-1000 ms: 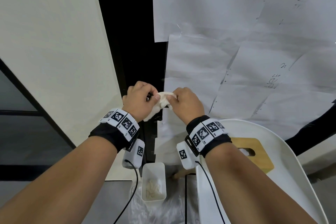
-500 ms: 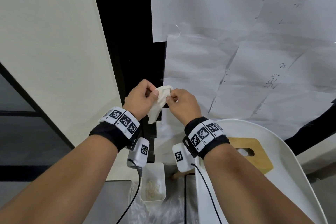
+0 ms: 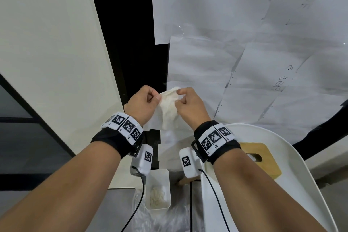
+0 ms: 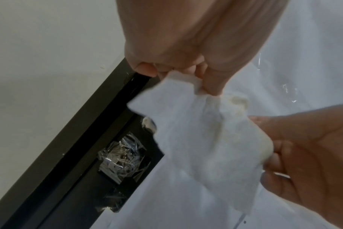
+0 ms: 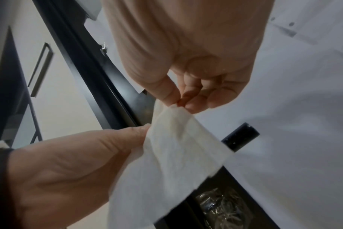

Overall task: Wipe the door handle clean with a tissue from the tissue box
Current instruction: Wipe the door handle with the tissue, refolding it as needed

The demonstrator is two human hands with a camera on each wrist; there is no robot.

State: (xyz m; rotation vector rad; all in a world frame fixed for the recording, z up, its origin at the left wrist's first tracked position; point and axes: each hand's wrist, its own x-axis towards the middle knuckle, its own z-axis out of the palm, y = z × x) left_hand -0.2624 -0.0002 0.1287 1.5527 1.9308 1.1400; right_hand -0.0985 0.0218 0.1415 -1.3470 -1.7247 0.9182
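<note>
Both hands hold a white tissue [image 3: 168, 108] up in front of the paper-covered door. My left hand [image 3: 157, 97] pinches its upper left edge, and my right hand [image 3: 178, 96] pinches the upper right. The sheet hangs partly unfolded between them. In the left wrist view the tissue [image 4: 215, 139] shows a faint yellowish patch near its top, with my left hand [image 4: 206, 86] above it. In the right wrist view the black door handle [image 5: 242, 137] pokes out from behind the tissue [image 5: 166, 162], below my right hand [image 5: 177, 103]. A wooden-topped tissue box [image 3: 263, 158] sits at lower right.
The tissue box stands on a white chair seat [image 3: 293, 165] at the right. A white bin [image 3: 158, 190] holding used tissues stands on the floor below my wrists, on crinkled plastic. A black door frame [image 3: 128, 43] runs up beside taped paper sheets [image 3: 244, 43].
The tissue was a crumpled wad between my fists; my hands have risen slightly and pulled it apart, so it now hangs as an opened sheet.
</note>
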